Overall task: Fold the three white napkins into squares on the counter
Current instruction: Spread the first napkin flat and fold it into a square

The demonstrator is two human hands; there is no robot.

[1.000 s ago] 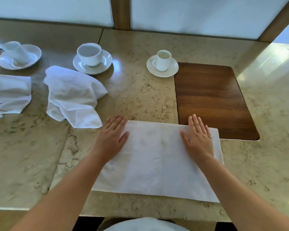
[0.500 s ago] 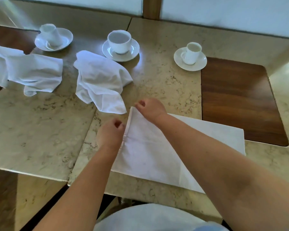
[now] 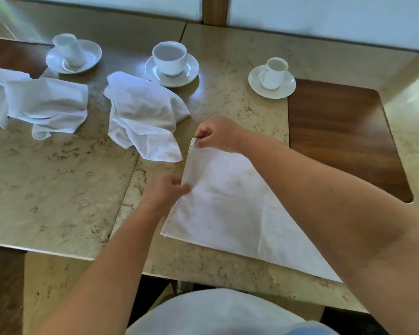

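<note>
A flat, half-folded white napkin (image 3: 230, 209) lies on the marble counter (image 3: 58, 189) in front of me. My right hand (image 3: 218, 135) pinches its far left corner and my left hand (image 3: 166, 191) pinches the left edge nearer to me; that edge is lifted off the counter. My right forearm crosses over the napkin and hides its right part. A crumpled napkin (image 3: 143, 117) lies just left of my hands. Another crumpled napkin (image 3: 36, 105) lies at the far left.
Three white cups on saucers stand along the back: left cup (image 3: 69, 53), middle cup (image 3: 171, 59), right cup (image 3: 273, 73). A dark wooden inset (image 3: 344, 136) sits in the counter at right. The counter's near edge runs below the napkin.
Both hands left the flat napkin's top, moved to its left edge and pinched it. That edge has risen slightly. The view has shifted left.
</note>
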